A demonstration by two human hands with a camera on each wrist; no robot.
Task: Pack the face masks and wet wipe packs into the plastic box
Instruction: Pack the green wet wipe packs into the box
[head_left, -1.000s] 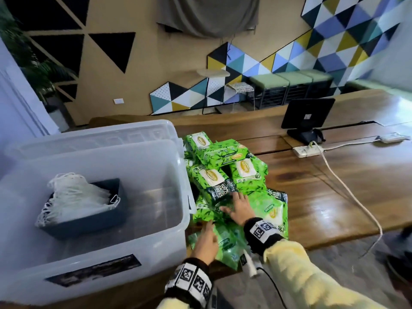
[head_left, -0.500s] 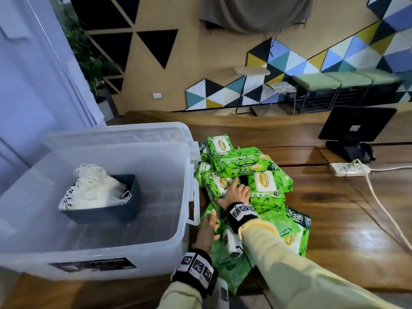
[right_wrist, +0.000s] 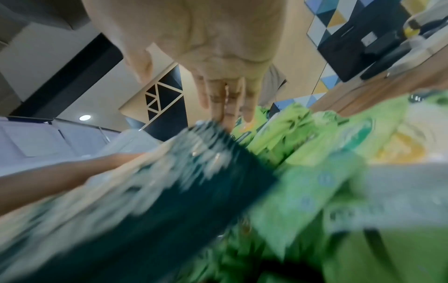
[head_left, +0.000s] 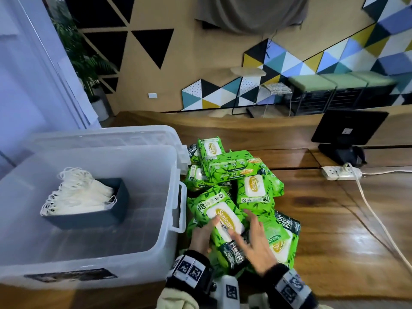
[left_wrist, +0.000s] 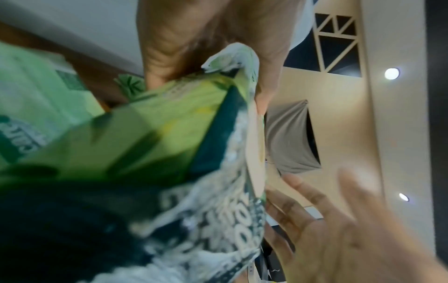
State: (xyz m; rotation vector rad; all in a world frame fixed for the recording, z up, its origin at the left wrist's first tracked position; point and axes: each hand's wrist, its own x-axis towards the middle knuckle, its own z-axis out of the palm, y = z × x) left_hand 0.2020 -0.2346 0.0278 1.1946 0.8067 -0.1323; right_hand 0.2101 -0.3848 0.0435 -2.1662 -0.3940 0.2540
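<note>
A clear plastic box (head_left: pixel 89 262) stands at the left; inside it a dark tray (head_left: pixel 121 197) holds white face masks (head_left: pixel 78 192). Right of the box lies a pile of green wet wipe packs (head_left: pixel 253 190). My left hand (head_left: pixel 201 239) grips one pack (head_left: pixel 223 219) from its left side, thumb on the white label, and the pack is tilted up off the pile. In the left wrist view my left hand (left_wrist: pixel 206 47) clasps this pack (left_wrist: pixel 150 134). My right hand (head_left: pixel 254 239) hovers at the pack's right side with spread, straight fingers, as the right wrist view also shows of that hand (right_wrist: pixel 218 47).
The box lid (head_left: pixel 111 137) lies behind the box. A black monitor (head_left: pixel 347 128) and a white power strip (head_left: pixel 338 173) sit at the back right of the wooden table; the strip's cable (head_left: pixel 379 221) runs toward the front edge. Bare wood lies between the pile and the cable.
My left hand has taken hold of a pack and raised it from the pile. My right hand has drawn back from the farther packs to this pack's side. The view has swung left.
</note>
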